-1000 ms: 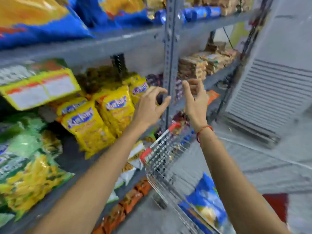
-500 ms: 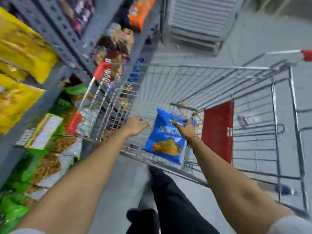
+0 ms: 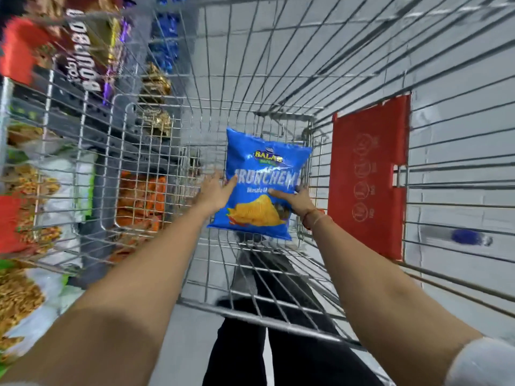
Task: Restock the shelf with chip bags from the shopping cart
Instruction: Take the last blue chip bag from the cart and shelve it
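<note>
Left hand newly on blue chip bag, right hand opposite

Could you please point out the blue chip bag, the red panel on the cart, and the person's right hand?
blue chip bag (image 3: 260,190): head view, middle of its front.
red panel (image 3: 367,176): head view, centre of its face.
right hand (image 3: 299,200): head view, back of the hand.

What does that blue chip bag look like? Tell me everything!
The chip bag is shiny blue plastic, puffed with air, with crimped seams at top and bottom. It has a yellow logo near the top, big white letters across the middle, and a picture of ridged yellow chips lower down. It stands roughly upright inside the wire cart. The left hand presses its left edge and the right hand grips its right edge.
</note>
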